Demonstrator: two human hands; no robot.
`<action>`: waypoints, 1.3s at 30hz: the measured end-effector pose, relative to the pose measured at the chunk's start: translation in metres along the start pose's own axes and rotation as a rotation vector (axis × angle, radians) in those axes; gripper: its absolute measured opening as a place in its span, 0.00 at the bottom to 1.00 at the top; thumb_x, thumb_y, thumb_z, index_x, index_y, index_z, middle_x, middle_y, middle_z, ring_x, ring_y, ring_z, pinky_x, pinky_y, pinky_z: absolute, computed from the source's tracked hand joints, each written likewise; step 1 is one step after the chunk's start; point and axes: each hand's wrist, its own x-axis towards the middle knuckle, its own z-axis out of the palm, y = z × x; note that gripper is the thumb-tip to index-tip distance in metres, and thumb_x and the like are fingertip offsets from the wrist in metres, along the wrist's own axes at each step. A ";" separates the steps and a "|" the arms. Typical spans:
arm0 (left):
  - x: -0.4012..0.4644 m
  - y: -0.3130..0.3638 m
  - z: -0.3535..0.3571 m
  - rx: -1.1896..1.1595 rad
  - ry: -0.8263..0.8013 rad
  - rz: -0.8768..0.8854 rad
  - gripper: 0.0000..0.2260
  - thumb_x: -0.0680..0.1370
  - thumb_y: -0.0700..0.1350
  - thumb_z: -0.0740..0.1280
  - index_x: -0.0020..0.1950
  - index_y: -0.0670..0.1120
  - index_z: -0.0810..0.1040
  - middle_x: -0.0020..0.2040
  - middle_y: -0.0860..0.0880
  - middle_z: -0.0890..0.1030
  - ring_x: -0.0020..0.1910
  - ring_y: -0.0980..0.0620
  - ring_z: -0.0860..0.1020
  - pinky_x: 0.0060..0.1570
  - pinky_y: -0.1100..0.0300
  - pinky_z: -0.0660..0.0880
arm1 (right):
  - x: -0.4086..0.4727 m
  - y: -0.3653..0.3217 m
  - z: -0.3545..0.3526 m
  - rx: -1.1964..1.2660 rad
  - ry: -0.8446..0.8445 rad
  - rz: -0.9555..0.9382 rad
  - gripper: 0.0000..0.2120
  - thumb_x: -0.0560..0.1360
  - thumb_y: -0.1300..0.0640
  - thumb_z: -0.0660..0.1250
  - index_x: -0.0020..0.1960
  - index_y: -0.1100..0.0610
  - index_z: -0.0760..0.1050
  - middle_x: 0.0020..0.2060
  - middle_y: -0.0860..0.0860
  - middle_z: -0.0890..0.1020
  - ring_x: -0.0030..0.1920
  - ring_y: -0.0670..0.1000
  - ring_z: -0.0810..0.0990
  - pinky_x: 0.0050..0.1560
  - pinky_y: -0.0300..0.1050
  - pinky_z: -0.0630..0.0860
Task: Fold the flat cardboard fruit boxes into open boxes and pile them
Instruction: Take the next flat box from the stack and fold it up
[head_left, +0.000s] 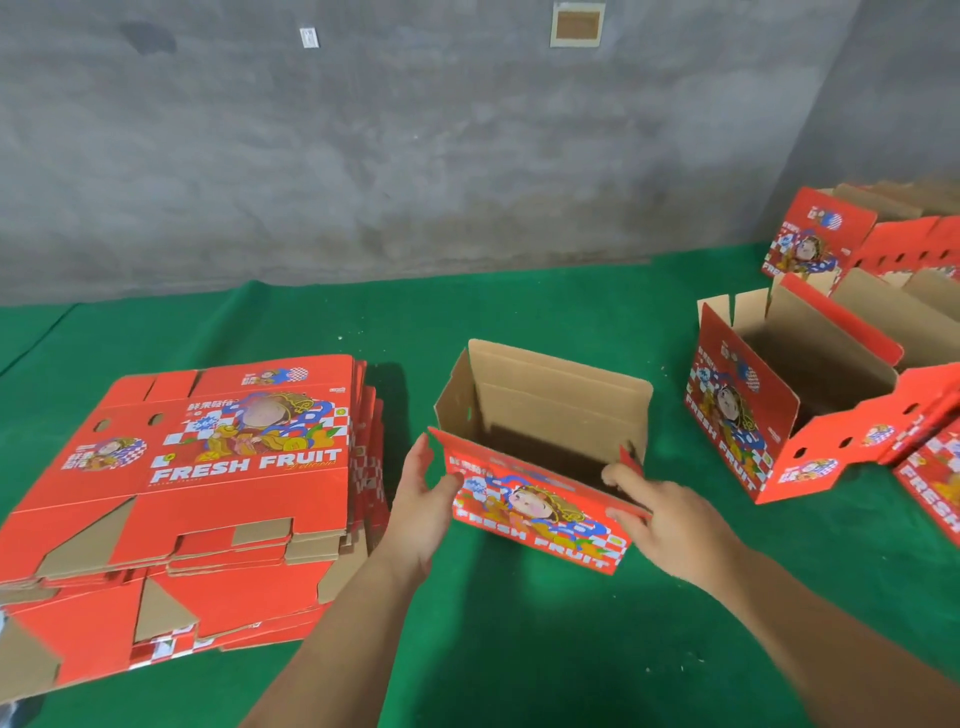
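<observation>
A green mat (519, 649) meets a grey concrete wall (415, 156) bearing a small white plate (309, 37).

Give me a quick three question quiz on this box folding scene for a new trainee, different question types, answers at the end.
1. True or false: the stack of flat boxes lies to the person's right.
2. Multiple choice: the box being folded is gripped by A) the left hand only, B) the right hand only, C) both hands.
3. Fill in: the finished open boxes stand on the ____ side of the green mat.

Key: 1 false; 2 C; 3 right.
</observation>
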 end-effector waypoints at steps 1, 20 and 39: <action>0.002 -0.001 0.003 0.009 0.021 -0.005 0.33 0.81 0.42 0.67 0.83 0.56 0.57 0.78 0.55 0.67 0.67 0.58 0.72 0.65 0.58 0.68 | 0.005 0.008 -0.003 0.011 0.045 0.030 0.18 0.81 0.50 0.66 0.67 0.40 0.65 0.46 0.46 0.86 0.34 0.44 0.82 0.33 0.42 0.80; 0.015 -0.004 -0.004 0.335 0.069 -0.008 0.24 0.82 0.38 0.64 0.78 0.49 0.67 0.77 0.47 0.68 0.72 0.47 0.72 0.70 0.55 0.70 | 0.076 0.032 -0.005 0.591 0.289 0.716 0.61 0.76 0.70 0.65 0.70 0.32 0.17 0.81 0.55 0.57 0.63 0.60 0.76 0.31 0.43 0.78; 0.010 -0.052 -0.120 1.598 0.208 0.163 0.17 0.83 0.37 0.61 0.71 0.46 0.67 0.65 0.47 0.78 0.70 0.45 0.75 0.70 0.54 0.73 | 0.070 -0.133 0.044 0.637 -0.338 0.204 0.42 0.80 0.50 0.64 0.81 0.37 0.38 0.81 0.52 0.62 0.58 0.48 0.78 0.55 0.41 0.74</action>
